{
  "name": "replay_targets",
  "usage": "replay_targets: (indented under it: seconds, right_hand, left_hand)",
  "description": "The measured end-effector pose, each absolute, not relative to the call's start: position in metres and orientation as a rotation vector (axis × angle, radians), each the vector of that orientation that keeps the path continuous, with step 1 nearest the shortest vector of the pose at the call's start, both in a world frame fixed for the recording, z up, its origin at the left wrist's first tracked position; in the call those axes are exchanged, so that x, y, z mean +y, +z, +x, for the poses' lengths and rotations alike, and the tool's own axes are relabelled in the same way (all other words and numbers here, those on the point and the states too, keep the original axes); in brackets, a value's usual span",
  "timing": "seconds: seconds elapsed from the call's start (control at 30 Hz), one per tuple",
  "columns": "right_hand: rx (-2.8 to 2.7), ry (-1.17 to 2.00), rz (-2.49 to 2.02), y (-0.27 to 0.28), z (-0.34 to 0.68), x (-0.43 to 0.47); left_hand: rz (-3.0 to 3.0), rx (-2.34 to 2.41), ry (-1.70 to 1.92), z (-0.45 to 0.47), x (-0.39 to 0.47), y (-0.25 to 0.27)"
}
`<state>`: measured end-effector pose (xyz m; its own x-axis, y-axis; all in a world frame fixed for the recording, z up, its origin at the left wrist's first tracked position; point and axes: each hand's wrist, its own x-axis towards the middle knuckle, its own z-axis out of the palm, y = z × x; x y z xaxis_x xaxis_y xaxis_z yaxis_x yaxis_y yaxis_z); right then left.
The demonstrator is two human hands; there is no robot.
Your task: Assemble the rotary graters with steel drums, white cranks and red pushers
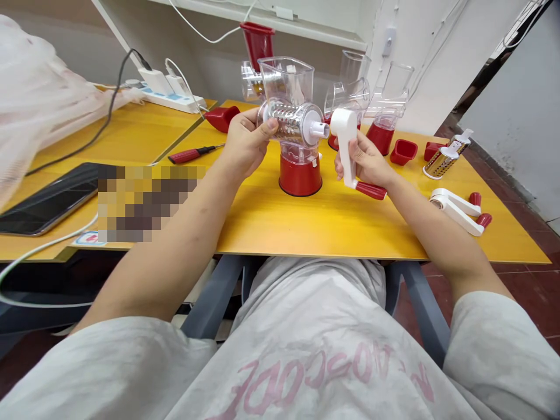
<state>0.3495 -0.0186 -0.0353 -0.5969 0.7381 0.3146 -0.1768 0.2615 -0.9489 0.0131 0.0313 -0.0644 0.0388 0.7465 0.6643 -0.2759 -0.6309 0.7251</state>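
Observation:
In front of me on the yellow table stands a rotary grater [301, 175] with a red base and a clear housing. A metal grating drum [286, 121] lies sideways in the housing, its white shaft end pointing right. My left hand [247, 140] grips the housing's left end, thumb on the drum. My right hand [367, 157] is closed around a white crank handle [347, 143] with a red knob, held just right of the shaft and apart from it. Part of the right hand's fingers hides behind the crank.
Behind stand more graters [382, 131] with clear hoppers. At right lie metal drums [441, 160], spare cranks [459, 210] and a red pusher [403, 151]. Leftward are a screwdriver [192, 154], a phone [52, 198], a power strip [175, 96] and a plastic bag [39, 87].

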Motion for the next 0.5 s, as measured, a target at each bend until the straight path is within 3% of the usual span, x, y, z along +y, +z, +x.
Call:
replay_targets:
  seconds: [0.17,0.5]
  right_hand:
    - [-1.767,1.646,-0.449,-0.038,0.335,-0.035]
    - [-1.809,1.558,-0.393,-0.037,0.323,-0.045]
  left_hand:
    - [1.506,0.528,1.679,0.018,0.024,-0.059]
    - [1.526,0.488,1.604,0.018,0.022,-0.06]
